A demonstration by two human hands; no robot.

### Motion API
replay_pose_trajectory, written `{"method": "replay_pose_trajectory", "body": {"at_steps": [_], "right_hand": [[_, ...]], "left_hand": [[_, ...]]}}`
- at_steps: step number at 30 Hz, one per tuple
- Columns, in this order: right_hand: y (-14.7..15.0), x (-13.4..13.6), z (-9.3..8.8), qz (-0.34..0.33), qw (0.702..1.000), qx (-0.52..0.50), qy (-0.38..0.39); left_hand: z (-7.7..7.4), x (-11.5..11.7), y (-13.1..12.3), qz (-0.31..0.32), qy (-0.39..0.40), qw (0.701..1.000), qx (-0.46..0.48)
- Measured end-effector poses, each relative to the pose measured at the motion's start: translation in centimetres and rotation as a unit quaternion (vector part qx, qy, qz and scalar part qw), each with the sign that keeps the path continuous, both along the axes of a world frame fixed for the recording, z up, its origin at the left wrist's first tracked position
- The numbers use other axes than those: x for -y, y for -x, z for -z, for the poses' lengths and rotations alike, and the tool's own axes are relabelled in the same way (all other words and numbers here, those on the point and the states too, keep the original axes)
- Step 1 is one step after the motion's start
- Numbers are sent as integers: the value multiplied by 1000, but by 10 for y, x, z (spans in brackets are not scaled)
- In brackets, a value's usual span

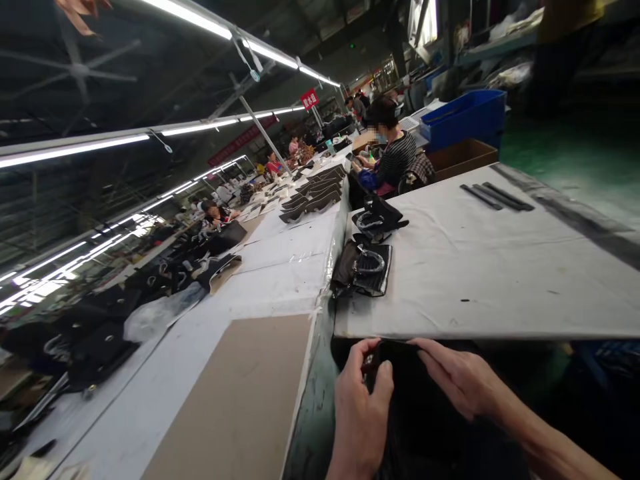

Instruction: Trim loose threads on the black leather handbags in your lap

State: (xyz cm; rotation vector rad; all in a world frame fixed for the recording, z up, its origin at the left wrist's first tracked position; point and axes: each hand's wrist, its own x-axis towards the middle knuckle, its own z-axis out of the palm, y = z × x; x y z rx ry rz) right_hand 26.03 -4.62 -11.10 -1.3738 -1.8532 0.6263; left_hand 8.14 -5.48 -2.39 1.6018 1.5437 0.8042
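Note:
My left hand [361, 410] is closed, thumb and fingers gripping the left side of a black bag [397, 353] just below the front edge of the white table. Something small and shiny shows by its fingers. My right hand [463, 377] pinches the bag's top edge from the other side, fingertips pointing left. Most of the bag is lost in shadow, so its full shape cannot be made out. Beyond my hands, a black handbag [373, 270] with a wrapped handle lies on the table, with another black handbag [377, 219] behind it.
The white table [450, 280] holds several dark strips [495, 197]. A brown board [235, 400] covers part of the long bench at left, where black bags [100, 353] and curved dark pieces [317, 192] lie. A seated person [397, 157] works ahead, near a blue bin [465, 120].

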Motion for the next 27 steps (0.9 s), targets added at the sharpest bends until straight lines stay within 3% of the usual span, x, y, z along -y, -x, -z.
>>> {"method": "replay_pose_trajectory", "body": {"at_steps": [4, 8, 12, 16, 19, 22, 27], "right_hand": [[2, 1, -2, -5, 1000, -7, 12], [-2, -2, 2, 2, 994, -19, 105], [-22, -7, 11, -2, 986, -27, 165], [-49, -3, 13, -13, 981, -37, 190], [-59, 4, 10, -3, 979, -48, 196], [-56, 8, 9, 13, 978, -56, 201], [-45, 12, 8, 25, 975, -57, 212]], "left_hand": [[0, -2, 2, 0, 2, 1000, -1], [1, -2, 7, 28, 22, 998, 45], [9, 0, 14, 57, 51, 991, 112], [18, 4, 16, 61, 80, 990, 102], [19, 9, 9, 101, 64, 993, 27], [11, 15, -5, 143, -9, 983, -111], [-2, 21, -30, 155, -135, 920, -334]]}}
